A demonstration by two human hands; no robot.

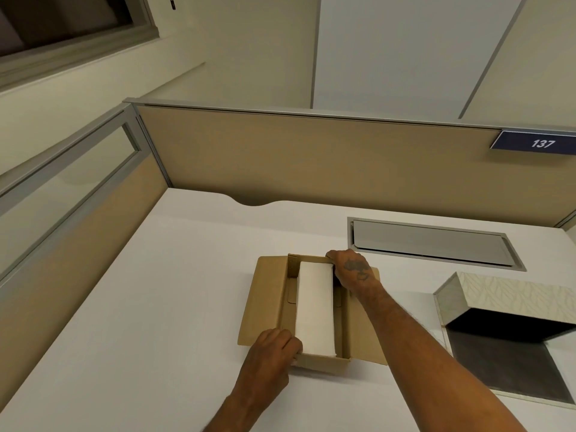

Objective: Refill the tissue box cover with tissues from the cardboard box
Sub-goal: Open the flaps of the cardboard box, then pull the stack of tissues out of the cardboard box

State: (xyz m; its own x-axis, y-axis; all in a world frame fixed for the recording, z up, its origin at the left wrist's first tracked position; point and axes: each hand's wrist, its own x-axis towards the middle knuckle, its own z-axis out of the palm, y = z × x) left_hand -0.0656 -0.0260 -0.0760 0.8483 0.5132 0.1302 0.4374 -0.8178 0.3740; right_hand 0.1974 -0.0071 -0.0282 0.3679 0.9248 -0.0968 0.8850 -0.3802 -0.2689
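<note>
— Cardboard is what you work with now: the cardboard box (271, 307) lies on the white desk (156, 291) in front of you, its flaps spread flat to both sides, and the white stack of tissues (314, 310) sits inside it, along its length. Which step is this, do you think?

— I judge it is the taking out. Your left hand (271, 350) is at the near end of the box, fingers curled down at the end of the stack. Your right hand (352, 269) is at the far end, fingers hooked over the far wall, beside the stack.

— Do the hands already hold the tissues?

— I cannot say it for sure. Both hands are bent closed around the ends, but the fingertips are hidden, so whether they press the paper or only the cardboard, I cannot tell. The stack does not look lifted.

— And where must the tissues go?

— To the tissue box cover (511, 304), which stands at your right on the desk, well apart from the box, with its dark open side turned toward you. It looks empty, as far as the shadow allows.

— What does the next move need?

— Squeeze the stack evenly from both ends, so the middle sheets do not sag or slip, and lift it straight up, clear of the walls. Then carry it level to the right, to the opening.
</note>
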